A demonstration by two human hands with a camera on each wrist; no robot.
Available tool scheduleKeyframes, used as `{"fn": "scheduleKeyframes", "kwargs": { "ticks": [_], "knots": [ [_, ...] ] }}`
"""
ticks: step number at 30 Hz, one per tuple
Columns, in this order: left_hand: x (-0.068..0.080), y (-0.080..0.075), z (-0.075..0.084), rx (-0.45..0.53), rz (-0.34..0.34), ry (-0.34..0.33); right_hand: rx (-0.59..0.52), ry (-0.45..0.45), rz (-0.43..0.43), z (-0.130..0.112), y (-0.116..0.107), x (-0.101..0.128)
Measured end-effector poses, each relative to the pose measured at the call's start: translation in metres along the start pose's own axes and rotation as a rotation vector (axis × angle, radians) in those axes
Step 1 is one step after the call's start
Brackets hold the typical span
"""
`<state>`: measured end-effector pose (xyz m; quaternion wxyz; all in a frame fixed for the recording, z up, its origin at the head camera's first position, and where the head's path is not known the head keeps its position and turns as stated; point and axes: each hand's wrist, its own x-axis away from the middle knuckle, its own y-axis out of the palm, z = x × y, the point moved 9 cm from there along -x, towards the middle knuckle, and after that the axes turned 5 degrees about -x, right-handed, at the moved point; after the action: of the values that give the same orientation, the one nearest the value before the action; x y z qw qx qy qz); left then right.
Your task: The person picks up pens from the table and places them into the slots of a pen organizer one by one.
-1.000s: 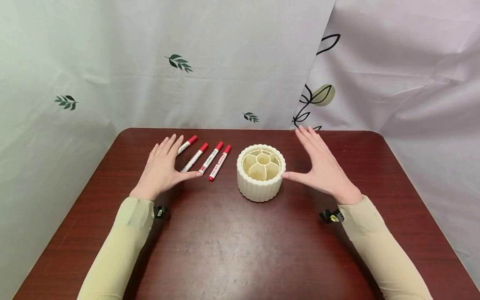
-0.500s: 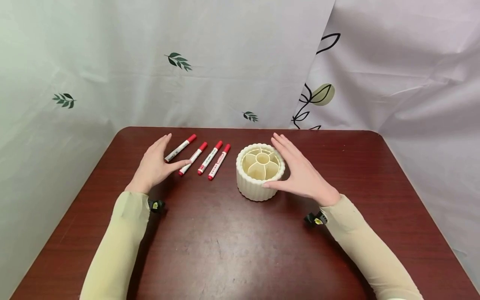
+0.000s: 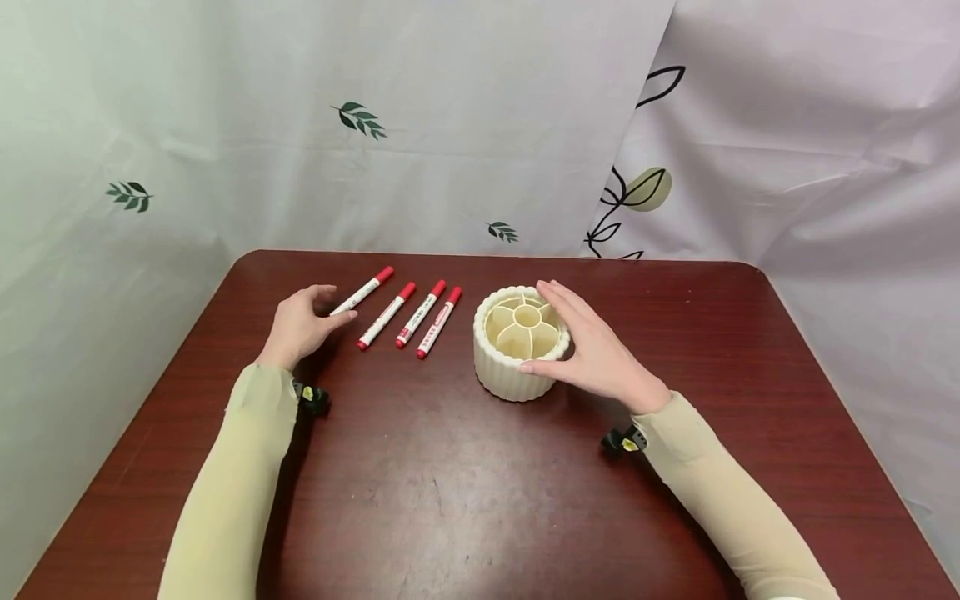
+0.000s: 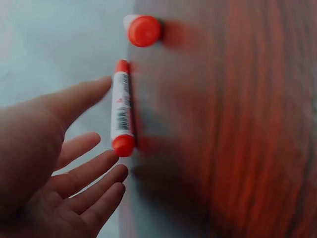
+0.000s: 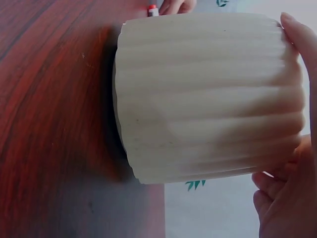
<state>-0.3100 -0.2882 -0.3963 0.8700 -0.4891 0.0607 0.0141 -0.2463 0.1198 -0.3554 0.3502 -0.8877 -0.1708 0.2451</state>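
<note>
My left hand (image 3: pixel 296 325) is over the far left of the table, thumb and bent fingers apart on either side of the leftmost red-capped marker (image 3: pixel 363 293). In the left wrist view, the thumb comes right up to that marker (image 4: pixel 121 104), with the fingertips by its near red end. My right hand (image 3: pixel 600 354) holds the cream fluted pen holder (image 3: pixel 510 382) by its upper right side. Its thumb lies at the front of the rim and its fingers reach round the back. The holder stands upright on the table, its petal-shaped compartments visible from above.
Three more red-capped markers lie slanted between the left hand and the holder: a left one (image 3: pixel 386 317), a middle one (image 3: pixel 420 315) and a right one (image 3: pixel 439 323). Behind the dark red wooden table (image 3: pixel 450 483) hangs a pale leaf-printed curtain (image 3: pixel 450 125).
My left hand has drawn back and left to the leftmost marker, its fingers bending. My right hand has moved left from beside the pen holder and taken hold of its side. The markers have stayed put.
</note>
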Motion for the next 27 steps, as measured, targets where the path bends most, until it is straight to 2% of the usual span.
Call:
{"fn": "scheduleKeyframes", "kwargs": {
  "ticks": [9, 18, 23, 27],
  "knots": [
    [-0.006, 0.008, -0.007, -0.074, -0.012, -0.044, -0.056, 0.038, 0.005, 0.004, 0.0, 0.0],
    [-0.007, 0.01, -0.006, -0.11, 0.009, -0.038, -0.076, 0.038, 0.008, 0.006, 0.001, 0.0],
    [-0.006, 0.006, -0.006, -0.099, 0.041, -0.065, -0.073, 0.041, 0.009, 0.006, 0.001, -0.001],
    [-0.004, -0.001, -0.002, -0.08, 0.093, -0.072, -0.07, 0.044, 0.01, 0.006, 0.001, 0.0]
  ]
}}
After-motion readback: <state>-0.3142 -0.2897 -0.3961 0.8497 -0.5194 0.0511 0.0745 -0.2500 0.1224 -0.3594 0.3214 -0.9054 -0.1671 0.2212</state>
